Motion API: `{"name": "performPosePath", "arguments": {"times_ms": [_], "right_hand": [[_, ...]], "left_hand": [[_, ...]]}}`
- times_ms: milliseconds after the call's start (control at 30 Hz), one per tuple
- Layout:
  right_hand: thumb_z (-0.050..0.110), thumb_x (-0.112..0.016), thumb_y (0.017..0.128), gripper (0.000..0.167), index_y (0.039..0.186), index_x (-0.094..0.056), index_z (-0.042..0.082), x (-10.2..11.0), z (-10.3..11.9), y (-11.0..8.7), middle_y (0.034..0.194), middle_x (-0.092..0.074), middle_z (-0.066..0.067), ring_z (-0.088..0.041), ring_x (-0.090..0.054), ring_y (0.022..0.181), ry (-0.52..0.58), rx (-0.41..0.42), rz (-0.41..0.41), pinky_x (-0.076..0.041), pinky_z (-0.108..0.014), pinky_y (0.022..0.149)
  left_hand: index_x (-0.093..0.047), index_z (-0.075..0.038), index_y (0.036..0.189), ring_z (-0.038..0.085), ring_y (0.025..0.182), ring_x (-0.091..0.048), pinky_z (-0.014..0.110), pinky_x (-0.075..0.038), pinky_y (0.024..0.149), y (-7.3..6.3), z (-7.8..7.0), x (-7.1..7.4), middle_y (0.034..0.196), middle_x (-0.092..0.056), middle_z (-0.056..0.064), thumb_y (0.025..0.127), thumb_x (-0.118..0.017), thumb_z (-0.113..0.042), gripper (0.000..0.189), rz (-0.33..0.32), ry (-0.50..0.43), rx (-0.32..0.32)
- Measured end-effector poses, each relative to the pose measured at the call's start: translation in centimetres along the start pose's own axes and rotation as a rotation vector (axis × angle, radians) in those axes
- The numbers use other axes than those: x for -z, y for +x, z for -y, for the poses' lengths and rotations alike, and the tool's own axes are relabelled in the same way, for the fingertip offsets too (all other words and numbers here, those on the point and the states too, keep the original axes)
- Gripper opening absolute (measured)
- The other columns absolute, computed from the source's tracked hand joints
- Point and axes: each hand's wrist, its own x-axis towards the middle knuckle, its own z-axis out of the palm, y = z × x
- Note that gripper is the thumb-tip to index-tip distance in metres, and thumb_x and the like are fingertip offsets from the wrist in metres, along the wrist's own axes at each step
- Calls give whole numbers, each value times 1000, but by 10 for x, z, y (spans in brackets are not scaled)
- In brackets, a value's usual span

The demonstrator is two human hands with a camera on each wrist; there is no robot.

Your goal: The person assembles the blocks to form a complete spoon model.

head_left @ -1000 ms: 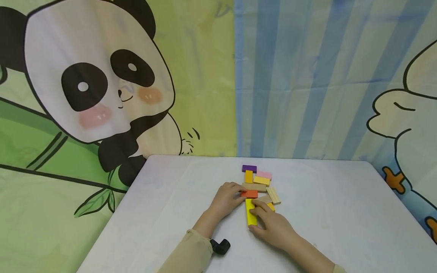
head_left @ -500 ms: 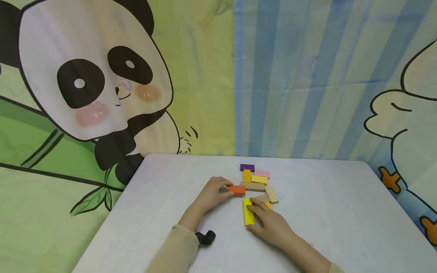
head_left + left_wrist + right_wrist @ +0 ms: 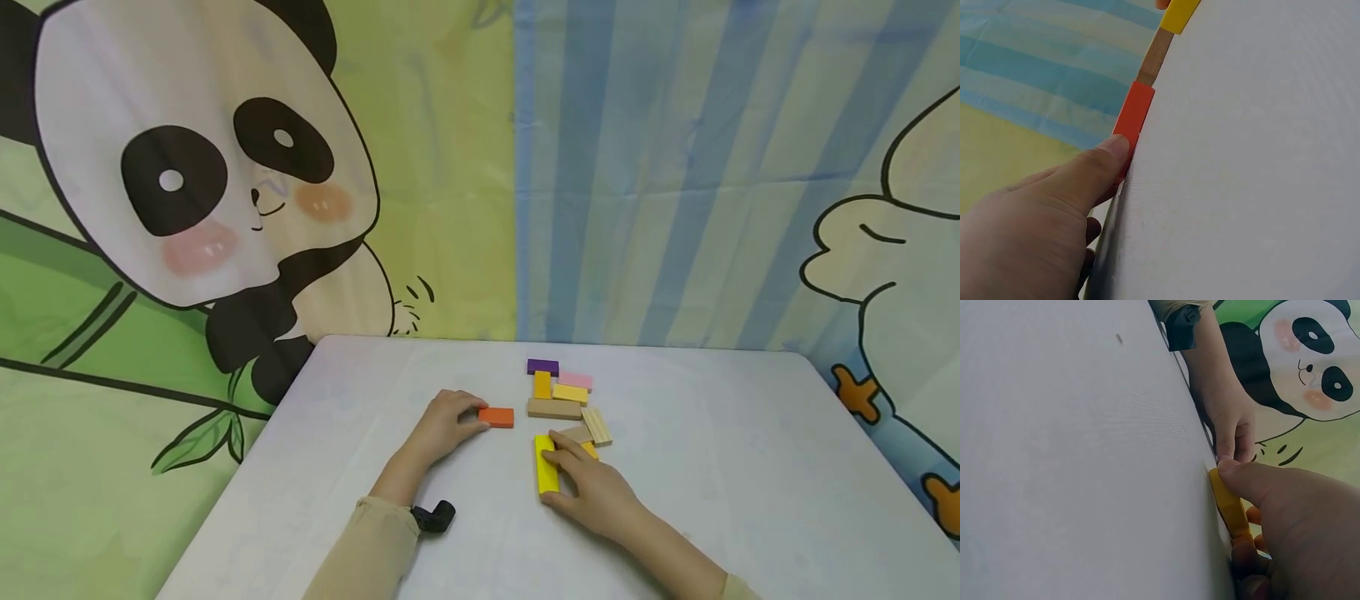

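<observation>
White desk, panda backdrop behind. Left hand: fingers pinch red block by its left end, left of block cluster. Right hand pinches yellow block end to end, cluster's near side. Both likely light, stiff, maybe slick; grip ends.

Bright yellow rectangular block, landmark. Beyond and left of it: orange-red rectangular block. Farther beyond: tan wooden oblong block; golden-yellow oblong block; light-yellow oblong block; pink oblong block; purple oblong block. Right of it: cream-and-tan striped oblong block. Under it: white tabletop. Behind it: blue-and-cream striped cloth; yellow-green cloth; black-and-white printed panda.
</observation>
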Motion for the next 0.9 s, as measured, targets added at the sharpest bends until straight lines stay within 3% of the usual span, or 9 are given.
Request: {"name": "performPosePath", "arguments": {"times_ms": [133, 433, 533, 900], "right_hand": [[51, -75, 83, 63, 137, -58, 22, 1, -2, 1, 159, -36, 4, -23, -50, 135, 30, 2, 15, -50, -50, 102], [38, -75, 84, 69, 147, -47, 28, 14, -11, 6, 163, -29, 8, -24, -40, 144, 157, 14, 149, -41, -56, 110], [39, -75, 85, 69, 147, -46, 32, 16, -14, 10, 163, -28, 9, -23, -37, 145, 157, 20, 177, -40, -55, 111], [46, -78, 82, 65, 141, -54, 30, 16, -17, 17, 160, -34, 2, -28, -44, 140, 189, 49, 175, -42, -55, 109]], "left_hand": [[-70, -28, 120, 19, 116, -54, 42, -42, 105, -1, 2, -2, 121, -68, -9, 89, -69, -47, 36, -8, 2, 9], [-69, -28, 121, 20, 119, -54, 43, -42, 107, -1, 2, -5, 123, -67, -8, 89, -70, -47, 38, -20, 0, 9], [-69, -29, 121, 20, 118, -55, 42, -42, 106, 1, 2, -5, 123, -67, -9, 89, -69, -48, 38, -23, 8, 4], [-69, -31, 120, 19, 117, -56, 41, -42, 106, 0, 5, -7, 121, -68, -10, 88, -70, -50, 38, -33, 22, 0]]}}
